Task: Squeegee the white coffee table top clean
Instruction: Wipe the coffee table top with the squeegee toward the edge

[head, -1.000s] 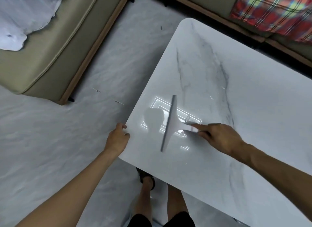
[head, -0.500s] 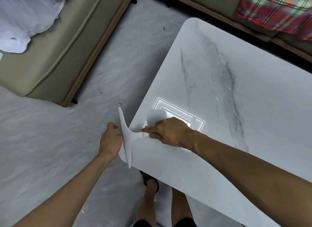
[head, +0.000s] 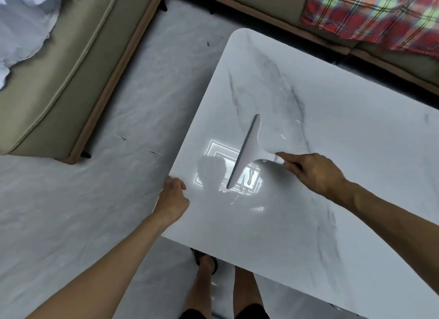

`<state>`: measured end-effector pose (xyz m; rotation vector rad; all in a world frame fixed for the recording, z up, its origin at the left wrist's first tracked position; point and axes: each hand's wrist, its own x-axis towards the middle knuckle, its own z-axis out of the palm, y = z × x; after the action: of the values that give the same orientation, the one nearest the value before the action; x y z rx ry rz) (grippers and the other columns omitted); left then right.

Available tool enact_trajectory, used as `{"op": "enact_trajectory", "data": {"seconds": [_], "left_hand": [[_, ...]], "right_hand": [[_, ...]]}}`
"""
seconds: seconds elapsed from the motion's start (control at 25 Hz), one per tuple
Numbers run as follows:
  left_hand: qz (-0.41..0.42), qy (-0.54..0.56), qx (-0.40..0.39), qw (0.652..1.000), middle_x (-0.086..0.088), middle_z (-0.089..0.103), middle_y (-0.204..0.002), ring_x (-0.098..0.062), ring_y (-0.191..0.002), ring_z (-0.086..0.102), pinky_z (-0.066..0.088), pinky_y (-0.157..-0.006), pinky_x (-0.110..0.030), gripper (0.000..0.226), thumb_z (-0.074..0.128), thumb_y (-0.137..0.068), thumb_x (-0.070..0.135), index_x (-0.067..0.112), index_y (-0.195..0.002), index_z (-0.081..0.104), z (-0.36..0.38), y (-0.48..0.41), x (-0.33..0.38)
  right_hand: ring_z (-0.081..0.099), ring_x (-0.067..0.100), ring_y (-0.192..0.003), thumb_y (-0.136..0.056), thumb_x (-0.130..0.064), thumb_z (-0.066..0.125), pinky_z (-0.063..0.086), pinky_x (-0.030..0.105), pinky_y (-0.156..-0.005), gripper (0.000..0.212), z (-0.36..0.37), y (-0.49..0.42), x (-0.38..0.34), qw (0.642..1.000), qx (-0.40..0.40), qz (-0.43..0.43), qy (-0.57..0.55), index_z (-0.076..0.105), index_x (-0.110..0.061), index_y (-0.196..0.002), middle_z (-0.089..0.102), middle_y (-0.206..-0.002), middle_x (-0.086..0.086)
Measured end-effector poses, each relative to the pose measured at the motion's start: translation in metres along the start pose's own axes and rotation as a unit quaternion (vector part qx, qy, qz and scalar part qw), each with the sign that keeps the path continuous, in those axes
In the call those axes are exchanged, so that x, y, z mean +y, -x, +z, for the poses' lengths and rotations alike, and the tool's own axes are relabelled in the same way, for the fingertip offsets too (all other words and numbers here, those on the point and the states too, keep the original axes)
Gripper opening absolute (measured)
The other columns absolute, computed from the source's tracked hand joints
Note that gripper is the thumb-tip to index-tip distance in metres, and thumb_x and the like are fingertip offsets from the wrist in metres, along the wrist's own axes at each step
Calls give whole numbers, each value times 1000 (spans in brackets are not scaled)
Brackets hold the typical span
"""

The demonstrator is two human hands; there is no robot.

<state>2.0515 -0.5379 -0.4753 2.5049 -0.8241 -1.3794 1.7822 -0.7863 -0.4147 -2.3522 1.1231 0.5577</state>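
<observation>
Squeegee (head: 247, 152): it rests blade-down on the near-left part of the white, grey-veined desk (head: 356, 133). Its blade runs roughly parallel to the desk's left edge. This alignment probably serves a stroke that drives liquid toward that edge and off the top.

1. Beyond the desk's left edge, a beige sofa (head: 47, 93) stands on the floor, well apart from the desk.
2. The left hand (head: 173, 197) grips the desk's left edge near the front corner. The thumb lies on top and the fingers are hidden below. This hold probably steadies the person and the desk against the stroke.
3. A bright light reflection (head: 213, 152) sits on the desk top between the left edge and the blade. Wet streaks show in the glare, so this zone probably needs further passes.
4. The right hand (head: 313, 174), over the desk's middle, pinches the squeegee handle at its end. The forefinger stretches along the handle, presumably to press the blade flat.
5. Past the desk's far edge lies a red plaid cloth (head: 370, 17).

Markings: no brand, label or writing is legible on any item.
</observation>
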Motion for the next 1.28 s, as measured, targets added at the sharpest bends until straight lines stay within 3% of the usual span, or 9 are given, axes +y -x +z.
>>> {"op": "enact_trajectory", "data": {"seconds": [0.12,0.24,0.4,0.68,0.8,0.92,1.04,1.16,1.28], "left_hand": [[6,-54,6,998,-12,38,-127,-26,-106,50,45,-86,-31,27,52,-81,3,11,-106,48,4,-4,6],[-27,1,56,998,-9,54,-111,-26,-91,56,48,-77,-33,22,52,-84,8,12,-106,49,-8,-3,6],[-59,106,119,985,-7,58,-106,-23,-89,55,43,-70,-30,15,51,-88,10,14,-102,48,-30,7,-20],[-85,92,237,963,-16,68,-96,-32,-91,63,49,-81,-34,13,56,-86,-1,5,-96,61,-34,30,-72],[-82,85,233,965,-15,68,-100,-34,-94,63,49,-82,-36,13,53,-90,2,5,-101,60,-17,39,-76],[-78,60,165,981,-15,61,-116,-32,-99,60,46,-78,-34,30,51,-89,5,10,-119,51,10,44,-65],[-80,62,109,989,-13,56,-121,-23,-94,53,39,-74,-29,38,51,-87,4,12,-124,45,31,48,-54],[-115,101,140,978,-16,60,-113,-25,-83,53,38,-66,-31,32,47,-87,3,12,-118,45,29,49,-54],[-140,164,184,959,-15,61,-115,-25,-84,53,39,-71,-31,32,47,-87,3,10,-118,47,24,53,-60]], "right_hand": [[59,19,-79,-96,-55,34,39,28,-60,37,0,43,37,997,26,69,-8,46,-56,-131,71,-98,-12],[60,17,-79,-95,-57,34,41,28,-60,37,2,66,26,997,34,67,-28,44,-57,-131,69,-92,-17],[63,25,-104,-97,-54,33,48,35,-77,39,29,56,-64,997,16,-67,-42,37,-55,-136,68,-114,-9],[61,30,-96,-101,-41,32,44,35,-73,37,115,43,-196,965,-77,-251,5,40,-45,-138,64,-107,3],[61,31,-95,-101,-41,33,40,33,-70,37,117,50,-168,967,-69,-246,12,38,-47,-137,63,-107,4],[63,28,-99,-100,-45,30,49,35,-77,41,99,64,-97,974,-65,-216,8,28,-57,-138,64,-113,-3],[66,22,-79,-98,-50,29,54,37,-64,41,73,91,-24,986,-39,-161,17,19,-62,-136,60,-84,-12],[62,19,-61,-97,-55,19,46,31,-50,39,54,114,5,987,-22,-141,68,15,-63,-134,45,-68,-13],[64,23,-71,-96,-52,21,44,30,-57,41,69,108,-37,977,-40,-202,46,23,-55,-137,59,-80,-8]]}}
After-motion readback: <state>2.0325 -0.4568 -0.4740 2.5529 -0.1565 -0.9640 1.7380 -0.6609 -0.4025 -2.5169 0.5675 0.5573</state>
